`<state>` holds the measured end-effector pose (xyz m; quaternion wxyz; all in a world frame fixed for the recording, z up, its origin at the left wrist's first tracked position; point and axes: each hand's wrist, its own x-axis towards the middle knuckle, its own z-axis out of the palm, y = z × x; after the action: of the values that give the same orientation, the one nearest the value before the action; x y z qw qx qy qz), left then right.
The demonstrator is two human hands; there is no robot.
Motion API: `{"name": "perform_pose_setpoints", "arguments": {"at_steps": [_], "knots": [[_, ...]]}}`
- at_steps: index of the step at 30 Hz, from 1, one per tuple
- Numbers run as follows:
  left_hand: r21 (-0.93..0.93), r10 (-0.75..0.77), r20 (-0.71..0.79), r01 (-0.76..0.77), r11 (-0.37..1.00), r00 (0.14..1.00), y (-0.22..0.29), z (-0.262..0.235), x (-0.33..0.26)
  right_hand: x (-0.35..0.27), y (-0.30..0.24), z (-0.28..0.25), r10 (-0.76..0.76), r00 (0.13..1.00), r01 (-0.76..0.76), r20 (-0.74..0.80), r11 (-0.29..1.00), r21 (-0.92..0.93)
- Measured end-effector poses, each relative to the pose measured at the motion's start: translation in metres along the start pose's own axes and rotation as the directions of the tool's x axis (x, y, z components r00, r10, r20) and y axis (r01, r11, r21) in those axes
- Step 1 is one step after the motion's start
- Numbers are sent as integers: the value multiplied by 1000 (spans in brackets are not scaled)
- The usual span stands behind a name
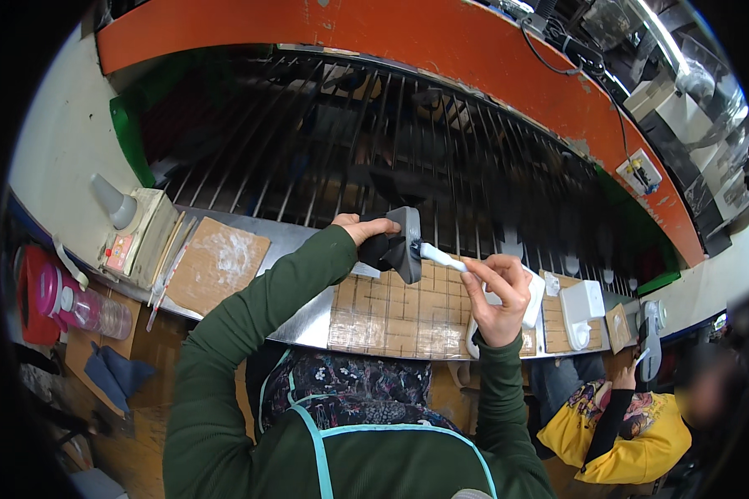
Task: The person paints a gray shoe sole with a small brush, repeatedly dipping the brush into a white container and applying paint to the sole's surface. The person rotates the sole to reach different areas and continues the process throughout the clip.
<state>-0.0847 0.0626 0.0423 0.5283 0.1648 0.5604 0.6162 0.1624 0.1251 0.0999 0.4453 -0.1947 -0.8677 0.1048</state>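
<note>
My left hand (363, 228) grips a shoe-like piece (405, 243), black behind with a long flat grey face, held up above the front edge of the bench. Its fingers are mostly hidden behind the black part. Pinched between the thumb and fingers of my right hand (501, 298) is a white-handled brush (443, 257). The brush's dark tip meets the grey face of the piece. Just beyond my right wrist stands a white container (534, 301), partly covered by the hand. Below both hands lies a brown board (391, 320) with a grid of lines.
Metal rollers (283, 187) run behind the bench under an orange beam (374, 25). At left are a stained cardboard sheet (216, 266), thin sticks and a beige box (146, 233) with a grey cone. A white pot (581, 312) stands right, near a yellow-sleeved co-worker (641, 432).
</note>
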Motion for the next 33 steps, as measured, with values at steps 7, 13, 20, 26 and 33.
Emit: {"name": "perform_pose_setpoints", "arguments": {"at_steps": [7,13,20,26,33], "knots": [[16,-110,131,109,994,985,11,-3,-5,18,-1,-5,-78,995,80,58,996,-33],[9,-175,188,176,984,966,7,-6,2,27,1,-8,-142,985,145,95,989,-25],[-16,-195,211,203,979,958,10,-7,-5,37,4,-10,-201,970,206,138,978,-23],[-196,-193,284,254,947,939,8,-11,-10,47,3,-9,-252,957,256,144,967,-4],[-452,-234,274,339,825,933,-28,-10,-5,63,9,-8,-339,915,332,216,941,71]]}}
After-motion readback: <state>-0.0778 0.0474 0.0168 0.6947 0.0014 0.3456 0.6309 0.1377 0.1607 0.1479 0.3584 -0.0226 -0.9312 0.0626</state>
